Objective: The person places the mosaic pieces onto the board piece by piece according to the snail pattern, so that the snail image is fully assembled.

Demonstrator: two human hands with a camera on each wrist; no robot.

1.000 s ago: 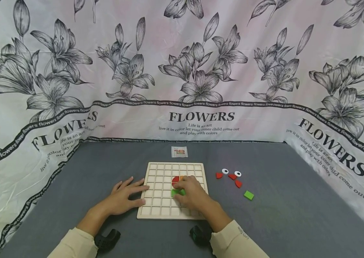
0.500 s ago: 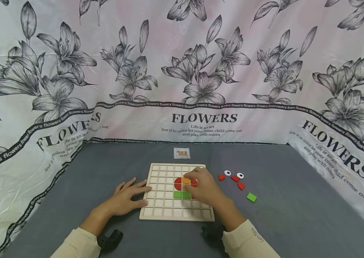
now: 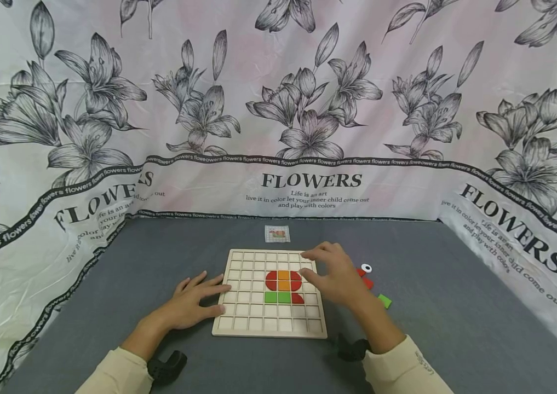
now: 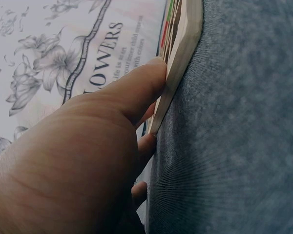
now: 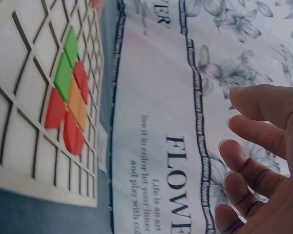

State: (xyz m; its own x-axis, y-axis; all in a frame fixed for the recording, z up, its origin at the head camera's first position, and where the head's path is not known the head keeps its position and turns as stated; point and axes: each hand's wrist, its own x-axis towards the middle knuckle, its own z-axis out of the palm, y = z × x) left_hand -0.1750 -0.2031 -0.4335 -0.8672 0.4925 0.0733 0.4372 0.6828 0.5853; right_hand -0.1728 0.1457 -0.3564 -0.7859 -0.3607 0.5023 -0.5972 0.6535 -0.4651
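A pale wooden grid board [image 3: 239,324] lies on the grey table, with red pieces [image 3: 271,280], orange pieces [image 3: 283,280] and green square pieces [image 3: 277,297] set in its cells. Another red piece [image 3: 297,298] sits right of the green ones. My left hand [image 3: 187,303] rests at the board's left edge, fingers spread; in the left wrist view its thumb [image 4: 146,85] touches the wooden rim. Over the board's right edge hovers my right hand [image 3: 339,276], thumb and fingers apart. The right wrist view shows nothing between its fingers [image 5: 251,163].
Right of the board lie a white eye disc [image 3: 366,268], loose red pieces [image 3: 368,283] and a green square [image 3: 384,301], partly behind the right hand and wrist. A small picture card [image 3: 277,233] lies beyond the board. A printed flower cloth [image 3: 308,189] surrounds the table.
My right hand has moved off the coloured pieces towards the right, uncovering the orange and red ones. It now hides some loose pieces. The left hand stays at the board's edge.
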